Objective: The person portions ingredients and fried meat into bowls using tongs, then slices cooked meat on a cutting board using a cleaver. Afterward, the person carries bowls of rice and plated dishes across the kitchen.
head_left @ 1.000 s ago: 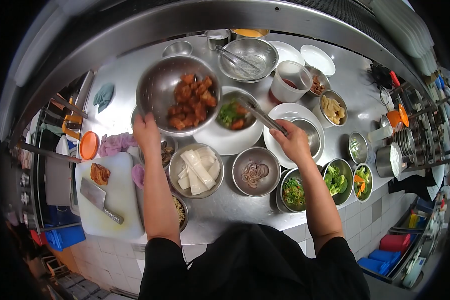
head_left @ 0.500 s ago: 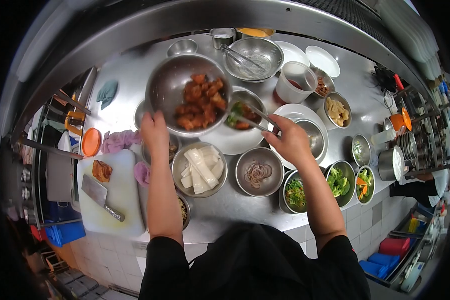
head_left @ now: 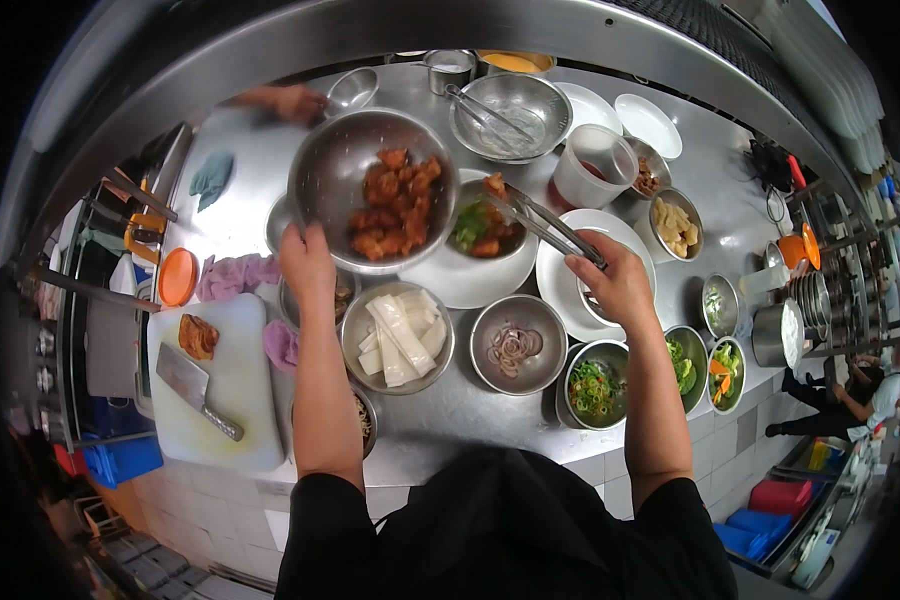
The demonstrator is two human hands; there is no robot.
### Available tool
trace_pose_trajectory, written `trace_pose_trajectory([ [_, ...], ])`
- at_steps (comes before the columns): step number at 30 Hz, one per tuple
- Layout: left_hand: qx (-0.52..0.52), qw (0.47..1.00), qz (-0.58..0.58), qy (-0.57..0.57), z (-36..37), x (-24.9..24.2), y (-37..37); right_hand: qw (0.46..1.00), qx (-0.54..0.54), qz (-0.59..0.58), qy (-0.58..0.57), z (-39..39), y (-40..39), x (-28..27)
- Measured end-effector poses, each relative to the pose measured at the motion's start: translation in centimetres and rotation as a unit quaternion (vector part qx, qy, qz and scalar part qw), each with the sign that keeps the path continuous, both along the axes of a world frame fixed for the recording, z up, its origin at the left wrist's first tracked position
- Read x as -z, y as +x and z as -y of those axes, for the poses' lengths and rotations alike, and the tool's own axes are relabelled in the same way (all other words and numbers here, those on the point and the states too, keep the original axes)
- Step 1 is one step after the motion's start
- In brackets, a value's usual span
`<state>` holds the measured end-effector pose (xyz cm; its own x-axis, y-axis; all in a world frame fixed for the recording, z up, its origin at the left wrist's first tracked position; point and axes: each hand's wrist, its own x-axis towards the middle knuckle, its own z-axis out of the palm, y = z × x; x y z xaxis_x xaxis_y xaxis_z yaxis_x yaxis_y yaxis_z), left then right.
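My left hand (head_left: 308, 265) grips the near rim of a large steel mixing bowl (head_left: 320, 160), which is tilted. Saucy reddish-brown fried pieces (head_left: 398, 205) lie in its right half. Closed round metal tongs (head_left: 560, 232) is my right hand (head_left: 615, 275). One brown piece (head_left: 494, 184) is at the tips of the tongs. Below them, a smaller steel bowl (head_left: 518, 246) holds chopped greens (head_left: 475, 225) and more brown pieces, and a white plate (head_left: 450, 285) shows beneath it.
Another person's hand (head_left: 295, 103) is at a small steel bowl (head_left: 355, 88). Nearer me are bowls of white strips (head_left: 406, 340), sliced shallots (head_left: 515, 347) and chopped scallions (head_left: 592, 388). A cleaver (head_left: 185, 378) lies on the cutting board (head_left: 240, 440). A plastic tub (head_left: 585, 175) stands at right.
My right hand has moved right and the tong tips have risen from the smaller bowl, with a piece at them. Another person's hand has come in at the small bowl, which is now tilted.
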<state>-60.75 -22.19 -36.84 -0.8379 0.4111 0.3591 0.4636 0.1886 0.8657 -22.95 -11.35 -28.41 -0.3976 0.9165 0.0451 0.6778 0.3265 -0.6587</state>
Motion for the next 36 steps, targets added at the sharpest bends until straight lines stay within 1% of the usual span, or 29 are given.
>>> trace_pose_trajectory([
  [1, -0.005, 1.000, -0.002, -0.014, 0.0, 0.0, -0.1, 1.000, 0.001, 0.008, 0.000, 0.0, 0.2, 0.4],
  [5, -0.007, 1.000, -0.004, -0.008, 0.2, 0.1, -0.2, 1.000, -0.006, 0.023, 0.007, 0.4, 0.2, 1.2],
  [11, -0.003, 1.000, -0.005, 0.008, 0.4, 0.2, -0.5, 0.999, 0.005, 0.042, -0.027, 0.7, -0.6, 1.1],
  [13, -0.007, 1.000, -0.010, -0.004, 0.6, 0.2, -0.6, 0.998, -0.005, 0.062, 0.011, 0.6, -0.7, 1.7],
  [14, -0.008, 1.000, -0.010, -0.003, 0.6, 0.2, -0.6, 0.998, -0.005, 0.062, 0.011, 0.6, -0.8, 1.7],
  [16, -0.003, 1.000, -0.009, 0.001, 0.7, 0.2, -0.4, 0.997, 0.035, 0.067, 0.027, 0.8, -1.0, 1.6],
  [20, 0.000, 1.000, -0.013, 0.006, 0.7, -0.5, 0.3, 0.998, 0.024, 0.042, 0.040, 0.4, -1.1, 0.0],
  [23, 0.001, 1.000, -0.022, -0.020, 1.3, -1.3, 1.2, 1.000, -0.001, 0.018, 0.019, 0.6, -2.6, -0.8],
  [25, 0.008, 0.998, 0.002, -0.056, 1.6, -1.2, 1.5, 0.988, -0.067, 0.054, 0.129, 0.7, -3.9, -0.6],
  [26, 0.008, 0.998, 0.001, -0.055, 1.5, -1.1, 1.6, 0.988, -0.067, 0.053, 0.129, 0.9, -4.4, -0.9],
  [28, 0.044, 0.998, 0.024, -0.037, 1.6, -1.0, 2.1, 0.971, -0.129, 0.094, 0.178, 1.3, -5.1, -1.7],
  [29, 0.050, 0.998, 0.009, -0.030, 1.7, -1.5, 2.6, 0.965, -0.138, 0.103, 0.198, 1.2, -5.2, -1.5],
  [33, 0.054, 0.998, -0.020, -0.024, 2.0, -1.0, 2.6, 0.964, -0.161, 0.115, 0.177, 0.4, -4.9, -1.1],
  [35, 0.058, 0.997, 0.021, -0.045, 2.3, -0.6, 2.5, 0.981, -0.143, 0.076, 0.106, 0.5, -4.5, -1.0],
  [36, 0.057, 0.997, 0.022, -0.045, 2.4, -0.5, 2.4, 0.981, -0.144, 0.077, 0.106, 0.5, -4.1, -1.0],
])
